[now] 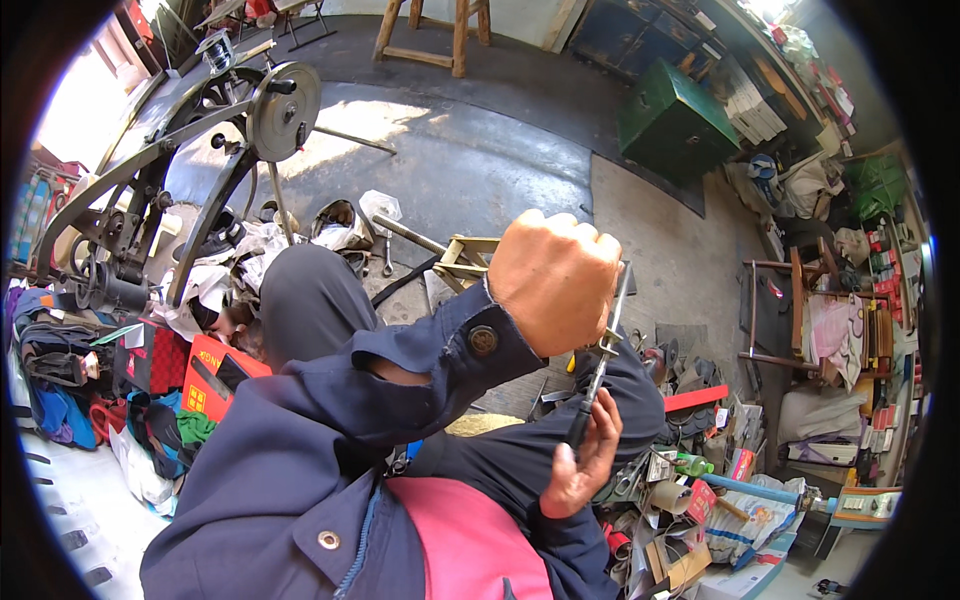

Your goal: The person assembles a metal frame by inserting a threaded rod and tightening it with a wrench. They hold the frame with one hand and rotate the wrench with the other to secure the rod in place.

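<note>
My left hand (555, 280) is a closed fist in the middle of the head view, its back upward; what its fingers hold is hidden. Along its right side runs a slim metal tool (597, 383) with a dark handle, slanting down toward my lap. A small brass-coloured crosspiece (608, 342) sits on the metal shaft beside the fist. Lower down, my right hand (585, 465) has its palm partly turned up, thumb and fingers about the dark handle end. Both hands are over my dark trouser leg (640, 400).
A hand-cranked sewing machine (285, 110) stands at the left beyond my knee. Cloth and shoes lie below it. Past my left fist is a brass-coloured frame (462, 262). A green box (675, 120) stands far right; tools and scraps crowd the near right around a red strip (697, 397).
</note>
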`<action>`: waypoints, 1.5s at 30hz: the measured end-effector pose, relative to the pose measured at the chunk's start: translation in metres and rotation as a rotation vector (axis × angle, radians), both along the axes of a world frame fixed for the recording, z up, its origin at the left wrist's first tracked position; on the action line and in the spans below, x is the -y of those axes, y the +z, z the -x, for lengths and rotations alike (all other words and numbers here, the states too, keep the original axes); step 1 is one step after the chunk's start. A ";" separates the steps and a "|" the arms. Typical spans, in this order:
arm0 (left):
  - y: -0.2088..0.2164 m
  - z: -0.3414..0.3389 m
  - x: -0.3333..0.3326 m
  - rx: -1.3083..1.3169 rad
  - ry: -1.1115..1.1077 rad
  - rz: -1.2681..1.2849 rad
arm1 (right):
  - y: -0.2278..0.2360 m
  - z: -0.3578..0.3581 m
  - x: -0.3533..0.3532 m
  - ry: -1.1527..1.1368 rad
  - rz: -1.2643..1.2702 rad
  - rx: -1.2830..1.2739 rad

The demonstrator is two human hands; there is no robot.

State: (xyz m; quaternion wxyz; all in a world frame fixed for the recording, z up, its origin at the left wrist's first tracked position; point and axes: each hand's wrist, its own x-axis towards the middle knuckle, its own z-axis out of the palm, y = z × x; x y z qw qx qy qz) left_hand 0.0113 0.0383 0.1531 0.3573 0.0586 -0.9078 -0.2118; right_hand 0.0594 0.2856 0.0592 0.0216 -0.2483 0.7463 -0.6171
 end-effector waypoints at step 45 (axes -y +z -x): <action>-0.012 -0.012 -0.009 0.024 -0.110 -0.015 | -0.163 0.139 0.011 0.208 -0.073 0.703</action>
